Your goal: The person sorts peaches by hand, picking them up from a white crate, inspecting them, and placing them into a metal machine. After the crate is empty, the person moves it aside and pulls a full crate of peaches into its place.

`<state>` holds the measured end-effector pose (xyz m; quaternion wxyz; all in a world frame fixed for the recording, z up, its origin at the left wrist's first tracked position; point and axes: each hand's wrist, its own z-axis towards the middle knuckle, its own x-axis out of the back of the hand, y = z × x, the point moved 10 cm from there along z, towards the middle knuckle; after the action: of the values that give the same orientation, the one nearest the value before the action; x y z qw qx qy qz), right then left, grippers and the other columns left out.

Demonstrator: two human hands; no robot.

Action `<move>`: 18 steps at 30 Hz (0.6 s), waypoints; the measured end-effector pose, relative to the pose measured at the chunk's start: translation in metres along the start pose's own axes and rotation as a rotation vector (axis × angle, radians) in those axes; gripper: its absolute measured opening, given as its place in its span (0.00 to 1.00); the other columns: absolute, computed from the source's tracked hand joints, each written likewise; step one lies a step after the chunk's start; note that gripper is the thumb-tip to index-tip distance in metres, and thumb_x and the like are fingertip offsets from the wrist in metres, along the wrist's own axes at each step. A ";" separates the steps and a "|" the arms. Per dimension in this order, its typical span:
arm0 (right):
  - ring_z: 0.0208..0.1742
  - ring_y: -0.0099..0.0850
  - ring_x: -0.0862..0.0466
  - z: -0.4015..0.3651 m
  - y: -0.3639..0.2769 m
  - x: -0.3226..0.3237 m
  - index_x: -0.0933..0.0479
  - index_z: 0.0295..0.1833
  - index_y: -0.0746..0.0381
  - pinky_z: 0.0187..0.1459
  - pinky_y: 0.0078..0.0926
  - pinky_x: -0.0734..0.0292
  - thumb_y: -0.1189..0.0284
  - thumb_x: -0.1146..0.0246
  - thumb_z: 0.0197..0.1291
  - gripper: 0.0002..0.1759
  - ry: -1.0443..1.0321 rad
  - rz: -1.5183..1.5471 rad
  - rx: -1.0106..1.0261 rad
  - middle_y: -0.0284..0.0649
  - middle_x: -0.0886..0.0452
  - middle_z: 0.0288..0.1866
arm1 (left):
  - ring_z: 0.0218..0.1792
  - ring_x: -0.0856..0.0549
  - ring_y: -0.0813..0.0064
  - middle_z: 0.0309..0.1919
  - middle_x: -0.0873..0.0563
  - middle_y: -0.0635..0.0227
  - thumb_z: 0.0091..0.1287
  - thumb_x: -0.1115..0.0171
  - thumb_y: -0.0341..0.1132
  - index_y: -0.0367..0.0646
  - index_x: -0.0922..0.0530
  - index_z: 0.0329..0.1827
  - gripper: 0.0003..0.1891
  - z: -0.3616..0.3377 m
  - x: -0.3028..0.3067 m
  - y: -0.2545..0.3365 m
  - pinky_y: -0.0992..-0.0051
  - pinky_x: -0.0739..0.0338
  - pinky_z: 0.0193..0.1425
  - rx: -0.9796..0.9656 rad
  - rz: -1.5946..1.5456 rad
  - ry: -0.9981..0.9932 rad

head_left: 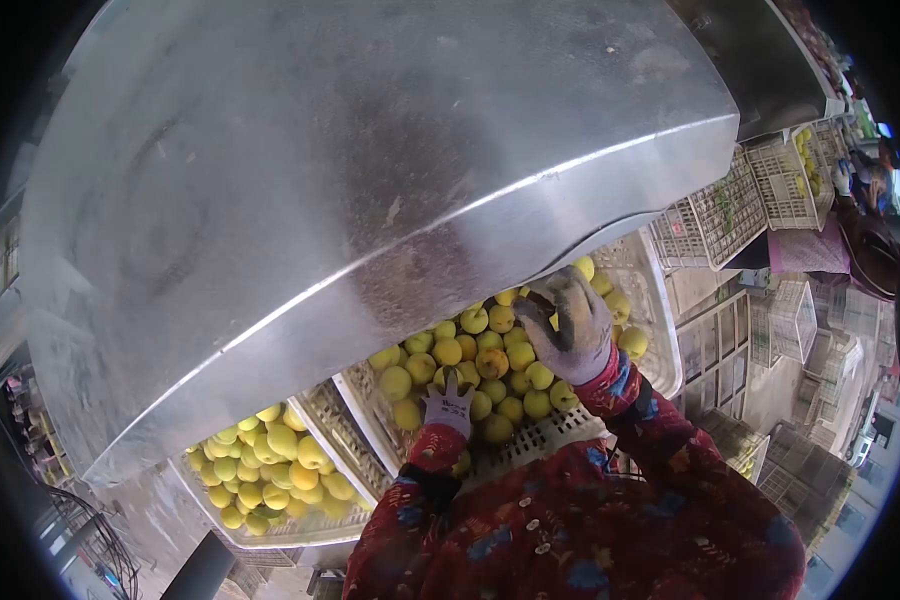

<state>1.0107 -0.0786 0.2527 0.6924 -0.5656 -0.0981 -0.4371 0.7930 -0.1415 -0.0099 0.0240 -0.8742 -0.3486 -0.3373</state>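
Yellow-green round fruits (490, 364), like plums or apricots, fill the pale plastic crate (550, 432) in front of me. My left hand (450, 405), in a pale glove with dark fingertips, rests on the fruits at the crate's near left, its fingers spread. Over the right part of the crate is my right hand (576, 330), gloved the same way. Its thumb and fingers are curved and apart, with fruit showing between them and nothing visibly gripped. The large metal cover (370, 190) hides the crate's far side, close to the right fingertips.
Left of me stands a second crate (345, 440) holding similar fruits (270, 465). Stacked crates (725, 205) line the right side, and another person (820, 250) is beyond them. A dark bar (205, 570) sticks up at the lower left.
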 end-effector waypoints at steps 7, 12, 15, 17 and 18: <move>0.64 0.48 0.25 -0.198 0.131 -0.209 0.34 0.68 0.58 0.59 0.45 0.26 0.59 0.32 0.55 0.36 -1.229 -0.476 -0.204 0.50 0.26 0.63 | 0.71 0.31 0.47 0.74 0.37 0.48 0.57 0.33 0.42 0.49 0.30 0.70 0.34 0.001 -0.029 -0.005 0.49 0.26 0.63 -0.161 0.117 -0.041; 0.62 0.50 0.24 -0.152 0.103 -0.147 0.34 0.69 0.58 0.60 0.45 0.26 0.57 0.24 0.45 0.45 -0.819 -0.050 -0.356 0.50 0.26 0.63 | 0.63 0.22 0.61 0.65 0.26 0.53 0.57 0.28 0.32 0.41 0.30 0.66 0.32 -0.050 0.050 -0.042 0.61 0.22 0.62 -0.080 -1.086 0.370; 0.61 0.50 0.24 -0.111 0.052 -0.086 0.33 0.68 0.59 0.60 0.45 0.26 0.58 0.21 0.41 0.47 -0.545 0.170 -0.249 0.50 0.26 0.61 | 0.63 0.22 0.68 0.61 0.23 0.60 0.59 0.28 0.27 0.37 0.32 0.68 0.33 -0.062 0.075 -0.044 0.68 0.23 0.64 -0.191 -1.764 0.386; 0.60 0.50 0.24 -0.088 0.019 -0.045 0.32 0.67 0.59 0.60 0.44 0.26 0.60 0.19 0.40 0.47 -0.398 0.180 -0.195 0.48 0.25 0.60 | 0.64 0.23 0.67 0.63 0.24 0.59 0.60 0.28 0.27 0.38 0.34 0.70 0.35 -0.072 0.104 -0.037 0.68 0.24 0.65 -0.423 -1.955 0.444; 0.59 0.49 0.24 -0.079 0.006 -0.027 0.31 0.66 0.60 0.59 0.44 0.26 0.60 0.19 0.39 0.47 -0.325 0.142 -0.183 0.48 0.25 0.60 | 0.66 0.24 0.65 0.66 0.26 0.57 0.60 0.28 0.27 0.37 0.37 0.72 0.37 -0.080 0.120 -0.033 0.67 0.26 0.67 -0.515 -1.989 0.462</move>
<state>0.9699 -0.1343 0.2045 0.6422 -0.6948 -0.1285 -0.2973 0.7902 -0.0675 0.1187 -0.3844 -0.0876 -0.8136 -0.4273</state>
